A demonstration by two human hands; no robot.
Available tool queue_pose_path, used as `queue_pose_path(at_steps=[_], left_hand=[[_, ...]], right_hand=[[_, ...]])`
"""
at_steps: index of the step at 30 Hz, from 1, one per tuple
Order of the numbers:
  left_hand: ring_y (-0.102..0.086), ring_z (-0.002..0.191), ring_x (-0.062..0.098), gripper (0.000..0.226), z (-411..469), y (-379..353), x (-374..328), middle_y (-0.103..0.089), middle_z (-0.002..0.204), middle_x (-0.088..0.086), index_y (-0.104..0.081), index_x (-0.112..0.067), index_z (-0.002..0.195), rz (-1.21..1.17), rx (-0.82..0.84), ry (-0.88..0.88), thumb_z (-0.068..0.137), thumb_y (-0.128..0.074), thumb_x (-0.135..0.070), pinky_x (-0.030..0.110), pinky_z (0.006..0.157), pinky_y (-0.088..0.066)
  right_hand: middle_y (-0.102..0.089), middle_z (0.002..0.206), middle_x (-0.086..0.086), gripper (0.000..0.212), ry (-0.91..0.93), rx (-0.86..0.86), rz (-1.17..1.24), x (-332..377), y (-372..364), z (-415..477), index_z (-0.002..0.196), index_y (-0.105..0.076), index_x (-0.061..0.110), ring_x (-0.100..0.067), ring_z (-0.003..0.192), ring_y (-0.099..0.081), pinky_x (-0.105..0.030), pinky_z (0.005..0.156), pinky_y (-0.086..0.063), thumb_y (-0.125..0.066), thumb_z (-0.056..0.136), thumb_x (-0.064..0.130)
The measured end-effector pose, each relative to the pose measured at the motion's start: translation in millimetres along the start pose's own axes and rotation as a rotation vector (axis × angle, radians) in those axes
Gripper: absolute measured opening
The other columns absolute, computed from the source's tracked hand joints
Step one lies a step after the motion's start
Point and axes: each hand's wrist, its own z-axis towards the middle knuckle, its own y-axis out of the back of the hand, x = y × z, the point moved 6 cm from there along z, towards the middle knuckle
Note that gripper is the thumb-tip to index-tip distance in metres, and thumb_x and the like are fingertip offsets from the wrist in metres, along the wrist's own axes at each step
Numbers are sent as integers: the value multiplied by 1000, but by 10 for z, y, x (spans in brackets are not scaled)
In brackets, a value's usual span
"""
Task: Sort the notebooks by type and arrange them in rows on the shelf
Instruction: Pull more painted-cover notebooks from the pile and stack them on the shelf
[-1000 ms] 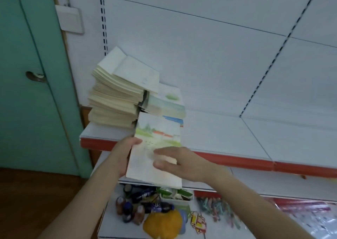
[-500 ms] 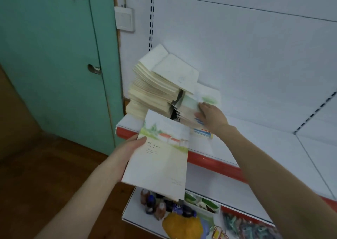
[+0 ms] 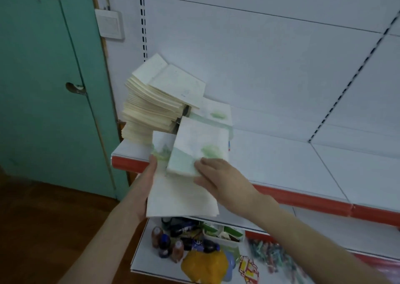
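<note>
Just before the tall stack (image 3: 151, 110) on the shelf (image 3: 281, 164), one notebook (image 3: 181, 197) is gripped by the left hand (image 3: 145, 188); a green-cover bundle (image 3: 194, 151) is pinched over it by the right hand (image 3: 218, 179). Cover print is blurred.

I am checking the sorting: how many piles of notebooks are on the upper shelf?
2. A tall cream pile at the shelf's left end; a lower pile just right of it, partly hidden by the notebook in the right hand. More could lie behind.

The fingers of the left hand (image 3: 144, 191) are hidden under the lower notebook (image 3: 179, 197); its print is blurred.
</note>
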Motion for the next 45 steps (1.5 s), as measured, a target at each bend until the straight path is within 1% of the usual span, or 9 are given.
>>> queue_pose_path(at_steps=[4,9,12,17,25,34,37,41,45], left_hand=[[-69,78,32,50,-58,-165,-1,-71,95,17,-61,-12,112,-9,126,50,85,-46,-51,41,59,-57],[-67,81,32,45,-93,83,-14,-69,103,15,-56,-16,124,47,-39,-1,79,-62,-20,39,55,-56],[-65,85,33,40,-140,154,-24,-68,105,15,-56,-15,123,25,-82,4,84,-59,-19,41,58,-58],[-65,84,32,31,-187,210,-105,-70,99,13,-58,-19,118,-8,-128,-47,88,-56,-14,41,66,-56],[-65,91,32,35,-176,178,-52,-67,108,14,-56,-21,123,-33,-106,-23,88,-56,-23,41,65,-57],[-66,90,33,59,-63,-34,59,-67,107,17,-56,-17,122,11,-17,-26,79,-55,-56,38,58,-57],[-68,81,34,49,-46,-91,109,-68,102,19,-56,-12,123,-26,26,35,81,-62,-36,39,56,-56],[-63,84,35,42,-12,86,173,-64,106,22,-56,-10,124,-14,-56,67,83,-60,-17,41,59,-57],[-59,104,41,59,-36,253,141,-62,117,22,-55,-13,125,-24,-115,33,67,-67,-18,50,80,-51]], right_hand=[[-59,115,-18,54,97,122,57,331,-247,-190,118,-57,1,-34,108,-54,-40,95,-46,-35,95,45],[-56,129,-10,40,-83,13,277,-64,-84,173,124,-58,7,-21,121,-49,-15,97,-30,-52,93,32],[-44,141,-11,43,-267,-103,172,-629,39,615,131,-49,7,-23,132,-38,-24,104,-25,-48,95,30],[-31,147,-12,55,-384,103,-117,-1304,-152,1077,140,-31,7,-29,136,-29,-40,109,-27,-45,95,36],[-60,109,-12,35,-263,-50,-112,-1141,-72,889,117,-55,7,-29,104,-51,-33,76,-37,-33,101,29],[-66,94,-8,57,103,-23,-93,-147,-187,-69,103,-63,9,-32,84,-61,-41,69,-54,-21,96,47],[-64,103,-10,49,169,129,22,125,-257,-184,110,-61,9,-28,95,-58,-37,82,-50,-28,97,42],[-65,116,-2,33,-43,77,298,-216,-34,117,113,-65,11,-10,103,-57,-10,82,-39,-46,96,32],[-49,136,-9,38,-306,-59,118,-794,58,674,131,-49,7,-24,127,-42,-26,100,-30,-42,98,25]])
